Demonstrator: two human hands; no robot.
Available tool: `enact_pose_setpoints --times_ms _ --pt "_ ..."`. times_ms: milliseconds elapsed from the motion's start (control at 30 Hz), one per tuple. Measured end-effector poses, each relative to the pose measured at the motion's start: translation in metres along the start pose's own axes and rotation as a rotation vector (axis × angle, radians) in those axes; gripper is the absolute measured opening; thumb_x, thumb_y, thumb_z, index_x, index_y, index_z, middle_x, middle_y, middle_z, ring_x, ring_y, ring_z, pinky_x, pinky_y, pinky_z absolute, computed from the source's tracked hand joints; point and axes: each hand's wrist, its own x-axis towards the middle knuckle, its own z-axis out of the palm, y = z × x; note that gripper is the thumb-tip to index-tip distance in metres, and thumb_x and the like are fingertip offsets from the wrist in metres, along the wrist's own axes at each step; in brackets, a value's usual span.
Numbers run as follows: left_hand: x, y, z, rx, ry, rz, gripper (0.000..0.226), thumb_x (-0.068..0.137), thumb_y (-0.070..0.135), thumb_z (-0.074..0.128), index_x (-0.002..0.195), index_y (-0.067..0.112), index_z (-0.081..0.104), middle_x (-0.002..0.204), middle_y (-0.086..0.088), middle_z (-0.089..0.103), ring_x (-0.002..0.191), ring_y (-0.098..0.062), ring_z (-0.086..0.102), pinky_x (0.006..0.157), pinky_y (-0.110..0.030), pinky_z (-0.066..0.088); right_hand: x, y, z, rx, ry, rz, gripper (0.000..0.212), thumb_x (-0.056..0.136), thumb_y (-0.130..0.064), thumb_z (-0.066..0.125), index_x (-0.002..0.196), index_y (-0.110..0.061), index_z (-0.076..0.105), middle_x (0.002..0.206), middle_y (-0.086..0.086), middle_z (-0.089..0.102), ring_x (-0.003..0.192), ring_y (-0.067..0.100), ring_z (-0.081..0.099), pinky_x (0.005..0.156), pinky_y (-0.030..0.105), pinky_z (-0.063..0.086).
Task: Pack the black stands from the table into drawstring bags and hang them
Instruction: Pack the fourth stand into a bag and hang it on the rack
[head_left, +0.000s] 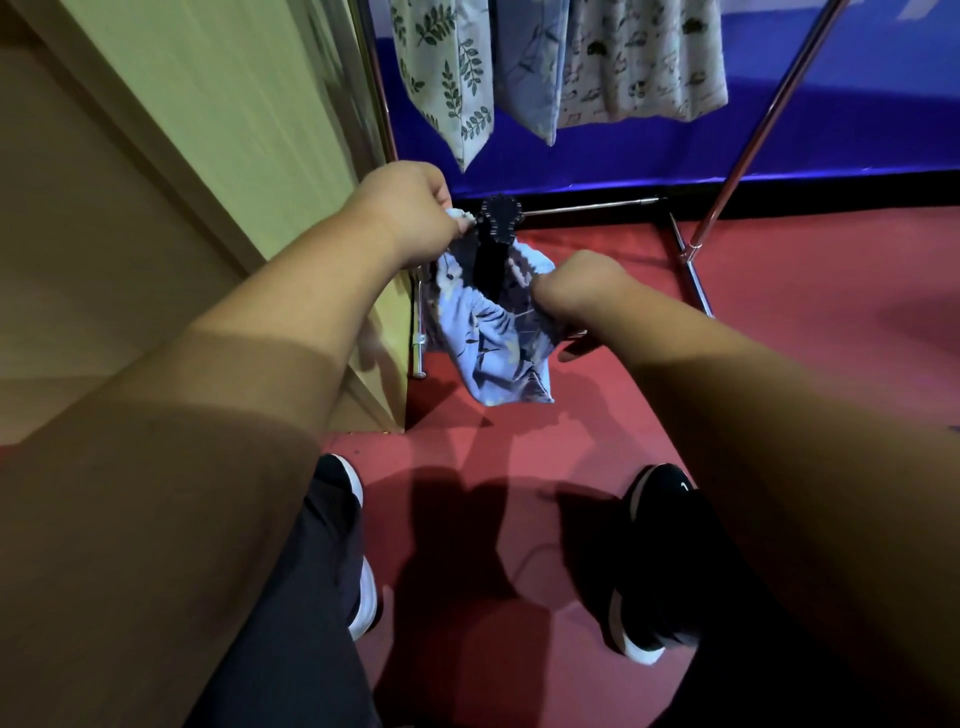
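Note:
A light blue drawstring bag (498, 343) with a dark leaf print hangs in the air between my two hands. My left hand (410, 208) pinches the bag's gathered rim at its upper left. My right hand (582, 286) grips the rim on the right side. A black stand (497, 234) pokes out of the bag's mouth, its round toothed head above the rim and its lower part hidden inside the cloth.
Three printed bags (550, 62) hang from a metal rack (748, 135) ahead, its chrome base bars on the red floor (779, 364). A pale wooden table side (218, 156) stands at the left. A blue wall is behind. My two black shoes stand below.

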Motion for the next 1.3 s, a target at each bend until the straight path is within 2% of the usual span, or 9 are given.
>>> enact_pose_setpoints --times_ms 133,300,433,633,800,900,1000,1133,1300 --pt "-0.001 0.005 0.005 0.023 -0.047 0.028 0.026 0.097 0.041 0.074 0.092 0.018 0.062 0.094 -0.005 0.065 0.089 -0.025 0.058 0.074 -0.030 0.039 0.009 0.015 -0.001 -0.065 0.036 -0.023 0.019 0.097 -0.014 0.066 0.080 -0.016 0.060 0.089 0.011 0.071 0.081 0.031 0.078 0.074 0.047 0.068" --pt "-0.001 0.007 0.006 0.048 -0.036 0.053 0.024 0.097 0.038 0.073 0.093 0.017 0.063 0.095 -0.007 0.065 0.092 -0.027 0.058 0.075 -0.030 0.039 0.014 0.014 0.000 0.016 -0.076 0.009 0.003 0.098 0.003 0.066 0.096 0.001 0.067 0.067 0.020 0.073 0.043 0.025 0.070 0.040 0.031 0.057" --pt "0.001 -0.001 -0.002 0.036 -0.010 0.024 0.022 0.097 0.037 0.072 0.096 0.016 0.064 0.098 -0.007 0.065 0.093 -0.027 0.058 0.077 -0.030 0.041 0.013 0.013 0.002 0.014 -0.114 -0.090 0.013 0.097 0.010 0.059 0.106 0.004 0.066 0.088 0.032 0.075 0.067 0.035 0.076 0.066 0.049 0.067" --pt "0.005 -0.014 -0.009 -0.106 0.019 -0.019 0.018 0.099 0.033 0.071 0.099 0.016 0.064 0.094 -0.003 0.062 0.087 -0.023 0.054 0.071 -0.029 0.039 0.018 0.017 -0.008 -0.130 0.050 -0.205 0.013 0.091 -0.004 0.067 0.101 -0.009 0.074 0.081 0.006 0.066 0.064 0.020 0.057 0.057 0.025 0.046" --pt "0.007 -0.020 -0.011 -0.175 0.030 -0.022 0.019 0.099 0.037 0.069 0.098 0.019 0.064 0.089 -0.001 0.061 0.085 -0.022 0.055 0.073 -0.030 0.042 0.021 0.016 -0.001 0.509 -0.141 0.071 0.023 0.114 -0.011 0.040 0.123 -0.003 0.059 0.070 0.011 0.077 0.074 0.025 0.077 0.068 0.044 0.067" --pt "0.006 -0.022 -0.014 -0.202 0.031 -0.029 0.017 0.099 0.036 0.069 0.098 0.020 0.064 0.088 -0.001 0.061 0.081 -0.020 0.055 0.070 -0.030 0.042 0.020 0.006 0.003 0.467 -0.061 -0.065 0.016 0.104 0.002 0.046 0.097 -0.005 0.059 0.084 0.024 0.076 0.066 0.030 0.073 0.076 0.045 0.066" --pt "0.003 -0.024 -0.016 -0.282 0.007 -0.040 0.016 0.099 0.036 0.069 0.095 0.021 0.063 0.082 0.001 0.060 0.073 -0.018 0.052 0.067 -0.030 0.043 0.020 0.006 0.006 0.435 0.019 -0.102 0.007 0.077 0.000 0.059 0.076 -0.007 0.060 0.072 0.021 0.066 0.067 0.030 0.062 0.064 0.042 0.048" --pt "-0.005 -0.021 -0.012 -0.496 -0.062 -0.028 0.020 0.098 0.033 0.071 0.084 0.026 0.059 0.075 0.000 0.055 0.068 -0.018 0.048 0.064 -0.032 0.039 0.026 0.008 0.015 0.520 0.007 -0.120 0.019 0.101 -0.023 0.068 0.088 -0.018 0.054 0.081 0.011 0.069 0.057 0.023 0.067 0.055 0.032 0.057" --pt "-0.022 -0.015 -0.015 -0.722 -0.197 -0.025 0.021 0.098 0.028 0.073 0.082 0.025 0.061 0.069 -0.001 0.055 0.056 -0.013 0.046 0.055 -0.026 0.034 0.026 0.002 0.021 0.679 -0.064 0.004 0.008 0.111 -0.025 0.051 0.114 -0.020 0.056 0.102 0.014 0.075 0.070 0.030 0.078 0.057 0.045 0.066"
